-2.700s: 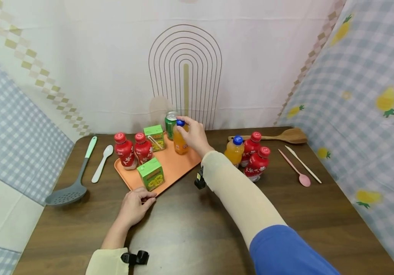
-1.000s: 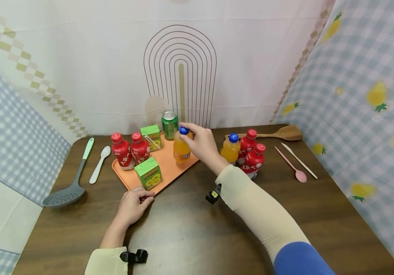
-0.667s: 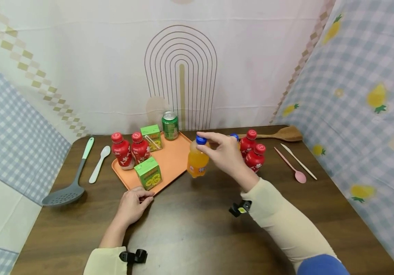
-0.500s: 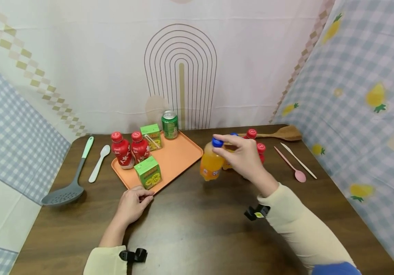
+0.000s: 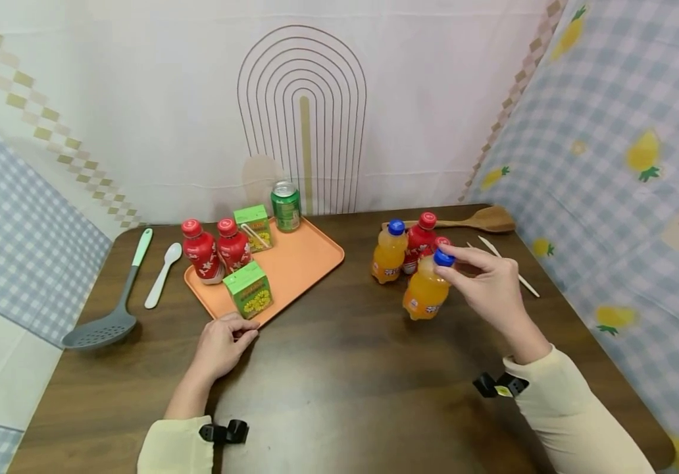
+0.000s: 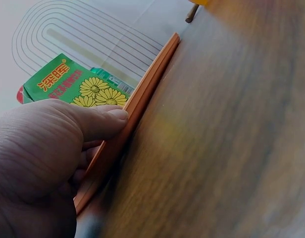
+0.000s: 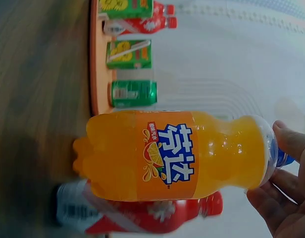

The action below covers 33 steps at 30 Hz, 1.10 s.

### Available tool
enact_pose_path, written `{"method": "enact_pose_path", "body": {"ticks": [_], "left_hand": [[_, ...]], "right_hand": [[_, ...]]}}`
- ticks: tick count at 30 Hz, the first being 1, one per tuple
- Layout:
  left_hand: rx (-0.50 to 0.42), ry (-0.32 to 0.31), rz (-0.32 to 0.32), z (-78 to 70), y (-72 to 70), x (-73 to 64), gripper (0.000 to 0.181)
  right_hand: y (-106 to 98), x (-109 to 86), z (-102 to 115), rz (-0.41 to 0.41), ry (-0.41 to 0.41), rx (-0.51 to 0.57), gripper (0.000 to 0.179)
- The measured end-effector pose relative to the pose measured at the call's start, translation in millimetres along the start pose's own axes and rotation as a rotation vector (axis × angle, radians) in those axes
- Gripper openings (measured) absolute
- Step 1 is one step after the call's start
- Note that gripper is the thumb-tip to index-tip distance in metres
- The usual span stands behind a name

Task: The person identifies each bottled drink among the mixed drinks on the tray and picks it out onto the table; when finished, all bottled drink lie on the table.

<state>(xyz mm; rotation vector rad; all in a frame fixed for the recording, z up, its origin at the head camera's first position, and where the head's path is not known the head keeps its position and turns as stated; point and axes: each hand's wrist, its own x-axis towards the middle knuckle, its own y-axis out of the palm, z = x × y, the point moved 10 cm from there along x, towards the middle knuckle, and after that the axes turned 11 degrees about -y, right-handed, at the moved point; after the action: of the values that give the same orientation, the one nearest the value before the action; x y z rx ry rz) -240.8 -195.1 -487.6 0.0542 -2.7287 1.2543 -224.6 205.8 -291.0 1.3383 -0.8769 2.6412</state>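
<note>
My right hand [image 5: 493, 289] pinches the blue cap of an orange soda bottle [image 7: 165, 156], which hangs slightly tilted over the right half of the table. Whether its base touches the wood is hard to tell. Behind it stand a second orange soda bottle [image 5: 389, 253] and two red bottles [image 5: 420, 240], one mostly hidden. My left hand [image 5: 221, 345] grips the near edge of the orange tray [image 6: 152, 74], thumb on the rim. On the tray are two red bottles [image 5: 202, 253], two green drink cartons [image 5: 249, 289] and a green can [image 5: 285, 207].
At the left lie a slotted turner [image 5: 102, 329] and a white spoon [image 5: 164, 276]. A wooden spatula [image 5: 490, 219] lies along the back right. A thin pale stick-like utensil [image 5: 526, 284] is partly behind my right hand. Patterned cloth walls [image 5: 197, 99] surround the table.
My right hand has taken the orange soda bottle off the tray and carried it right, in front of the other bottles. My left hand stays at the tray's edge.
</note>
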Motion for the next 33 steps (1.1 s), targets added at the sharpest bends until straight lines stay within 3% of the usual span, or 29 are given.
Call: {"method": "enact_pose_path", "body": {"ticks": [11,33], "left_hand": [[-0.001,-0.020,0.022,2.6,3.4,1.3,0.008],[0.005,-0.014,0.010,0.6,-0.3,1.7,0.007]], "right_hand": [[-20,-26.7,-28,-0.025,0.102,-0.055,0.030],[-8,-42.8,-52,0.004,0.119,-0.032,0.030]]}}
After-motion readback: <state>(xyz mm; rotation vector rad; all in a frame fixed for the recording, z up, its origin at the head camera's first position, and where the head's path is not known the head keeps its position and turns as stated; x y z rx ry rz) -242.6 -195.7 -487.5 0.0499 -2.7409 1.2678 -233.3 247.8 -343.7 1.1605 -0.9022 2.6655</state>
